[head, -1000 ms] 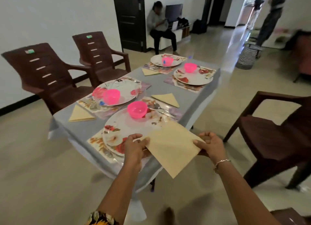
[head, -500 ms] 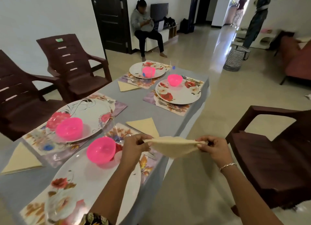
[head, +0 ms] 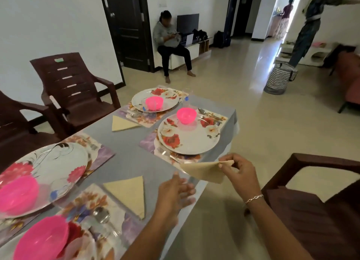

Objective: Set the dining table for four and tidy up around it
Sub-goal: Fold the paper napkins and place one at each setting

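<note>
Napkin for the last bare setting, held at the table's right edge

**Item:** held napkin, beige and folded. It is in the air over the right edge of the table, just on the near side of the floral plate and its placemat.

**Long axis:** roughly level, running from the pinch leftward and slightly down.

**Right hand**: thumb and fingertips pinch the napkin's right corner. This hand carries it.

**Left hand**: blurred, fingers stretched out and holding nothing, just below the napkin's left tip. Whether it touches the napkin cannot be told.

**Comparison pieces:** near napkin and far napkin, each a flat triangle on the cloth beside a setting.

**Open room:** a bare grey strip between the placemat and the near napkin, inboard and to the left of the fingers. That strip is the likely landing place, so the move would be leftward and down.

**Hazards:** the table edge runs directly under the napkin, so a short placement would likely slide off. The brown chair stands close on the right, apart from the table.
</note>
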The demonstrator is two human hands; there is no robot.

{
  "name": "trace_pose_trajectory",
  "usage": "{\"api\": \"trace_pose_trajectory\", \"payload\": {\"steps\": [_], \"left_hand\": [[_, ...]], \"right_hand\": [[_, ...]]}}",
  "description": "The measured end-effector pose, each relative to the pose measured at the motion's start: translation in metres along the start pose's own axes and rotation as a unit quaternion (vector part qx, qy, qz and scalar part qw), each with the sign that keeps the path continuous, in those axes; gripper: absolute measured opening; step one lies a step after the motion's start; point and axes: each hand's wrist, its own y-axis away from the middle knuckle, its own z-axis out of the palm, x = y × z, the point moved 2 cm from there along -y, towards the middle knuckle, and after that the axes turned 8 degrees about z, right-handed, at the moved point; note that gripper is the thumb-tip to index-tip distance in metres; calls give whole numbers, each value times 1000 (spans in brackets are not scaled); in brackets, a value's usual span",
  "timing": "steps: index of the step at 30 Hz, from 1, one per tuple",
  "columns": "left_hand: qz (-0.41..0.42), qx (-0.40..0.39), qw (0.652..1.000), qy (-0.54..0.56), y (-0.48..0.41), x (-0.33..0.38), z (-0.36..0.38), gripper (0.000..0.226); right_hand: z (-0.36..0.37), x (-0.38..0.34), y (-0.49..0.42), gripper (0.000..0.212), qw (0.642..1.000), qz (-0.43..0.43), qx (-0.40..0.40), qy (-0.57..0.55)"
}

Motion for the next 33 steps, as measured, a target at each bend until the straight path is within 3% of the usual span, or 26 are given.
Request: {"api": "trace_pose_trajectory", "payload": {"steps": [4, 9, 14, 17, 20, 23, 26, 29, 33], "left_hand": [[-125, -106, 981, 101, -30, -6, 73, 64], [-97, -86, 984, 123, -66, -2, 133, 31], [-54, -72, 993, 80, -110, 10, 174, 24], [-17, -75, 995, 63, -143, 14, 191, 26], [-2, -101, 990, 94, -175, 19, 209, 25], [16, -119, 986, 119, -208, 24, 229, 27], [60, -111, 987, 99, -240, 43, 250, 20], [185, -107, 977, 7, -274, 72, 262, 35], [307, -100, 937, -133, -323, 99, 267, 60]], "right_hand": [[-26, 2, -24, 11, 979, -160, -73, 100], [-48, 28, -42, 18, 915, -297, -140, 235], [-75, 61, -74, 13, 910, -297, -149, 246], [-90, 68, -104, 5, 971, -182, -130, 89], [-98, 73, -155, 10, 997, 22, -26, -75], [-91, 87, -217, 12, 957, 223, -93, -160], [-83, 90, -273, 12, 944, 264, -103, -169], [-75, 87, -325, 24, 937, 292, -64, -180], [-52, 83, -382, 51, 879, 393, -150, -224]]}}
